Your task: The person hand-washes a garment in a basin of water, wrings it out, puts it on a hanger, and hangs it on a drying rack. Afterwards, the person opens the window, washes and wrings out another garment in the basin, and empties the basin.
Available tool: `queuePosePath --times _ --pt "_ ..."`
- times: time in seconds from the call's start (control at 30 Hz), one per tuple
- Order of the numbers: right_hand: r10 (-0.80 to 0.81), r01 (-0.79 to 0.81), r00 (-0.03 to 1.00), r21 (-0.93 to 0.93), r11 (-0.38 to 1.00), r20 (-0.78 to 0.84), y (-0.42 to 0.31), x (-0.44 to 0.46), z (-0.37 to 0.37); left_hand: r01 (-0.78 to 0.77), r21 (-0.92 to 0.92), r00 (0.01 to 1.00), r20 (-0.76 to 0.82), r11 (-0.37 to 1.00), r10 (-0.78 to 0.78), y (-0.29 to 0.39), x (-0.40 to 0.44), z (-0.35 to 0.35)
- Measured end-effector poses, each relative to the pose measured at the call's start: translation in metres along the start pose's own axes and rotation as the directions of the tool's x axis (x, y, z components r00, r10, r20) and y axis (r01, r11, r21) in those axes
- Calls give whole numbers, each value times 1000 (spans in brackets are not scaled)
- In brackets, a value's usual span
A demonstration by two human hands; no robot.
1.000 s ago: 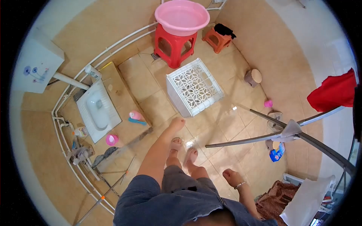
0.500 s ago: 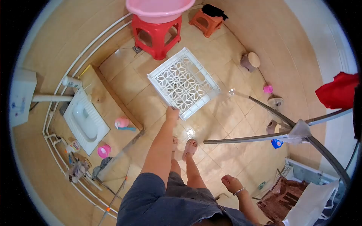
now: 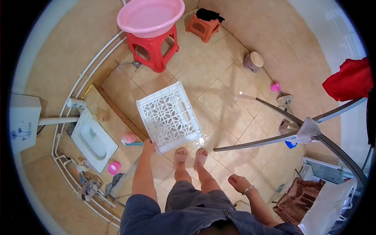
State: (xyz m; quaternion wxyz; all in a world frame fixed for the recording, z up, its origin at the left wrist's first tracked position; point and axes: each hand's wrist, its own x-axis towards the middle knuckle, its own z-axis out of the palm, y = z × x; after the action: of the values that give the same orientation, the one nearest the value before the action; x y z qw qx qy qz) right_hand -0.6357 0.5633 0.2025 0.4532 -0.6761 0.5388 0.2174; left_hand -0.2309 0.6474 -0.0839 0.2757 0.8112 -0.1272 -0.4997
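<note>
White plastic basket [image 3: 169, 117] was in the middle left of the frame, just in front of our feet. Our left hand [image 3: 148, 146] was closed on its lower left corner. We think we held it there because that corner was close to us and the edge was easy to grab. The side with the flower holes faced up, and the basket sat at a slant. We could not tell if it touched the floor under it. Our right hand [image 3: 239, 184] was off to the side, with its fingers curled in together, and we saw nothing in it. Maybe one hand was enough, so we let the other one hang.

The floor [image 3: 219, 109] had tan tiles with thin lines, and a bit of it was shiny near our pink slippers [image 3: 200, 157]. At the top, a big pink basin [image 3: 150, 33] sat on a red stool [image 3: 158, 58], maybe to keep it up high. A black cloth [image 3: 209, 15] lay on an orange stool [image 3: 205, 31]. A squat toilet [image 3: 92, 143] was at the left, with a pink bottle [image 3: 128, 138] near it. A red cloth [image 3: 348, 80] hung at the right, above the metal poles [image 3: 340, 156].
</note>
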Motion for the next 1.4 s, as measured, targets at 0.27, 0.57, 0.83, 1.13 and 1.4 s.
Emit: queuePosePath --times 0.27,0.57,0.83,1.13,1.4 --pt "14 -15 999 5 1000 49 18 8 -28 111 511 969 -246 852 21 -5 -50 11" --pt "-26 29 996 -31 999 89 52 53 -94 90 619 989 -150 780 6 116 -59 79" --pt "58 -58 998 -21 998 -26 95 103 -152 106 791 994 -102 602 -40 114 -33 75" --pt "-23 17 994 56 998 107 68 192 -187 206 702 979 -143 682 -148 137 -7 76" --pt "-47 38 982 54 998 181 -6 315 -272 147 806 989 -131 574 -69 80 6 95"
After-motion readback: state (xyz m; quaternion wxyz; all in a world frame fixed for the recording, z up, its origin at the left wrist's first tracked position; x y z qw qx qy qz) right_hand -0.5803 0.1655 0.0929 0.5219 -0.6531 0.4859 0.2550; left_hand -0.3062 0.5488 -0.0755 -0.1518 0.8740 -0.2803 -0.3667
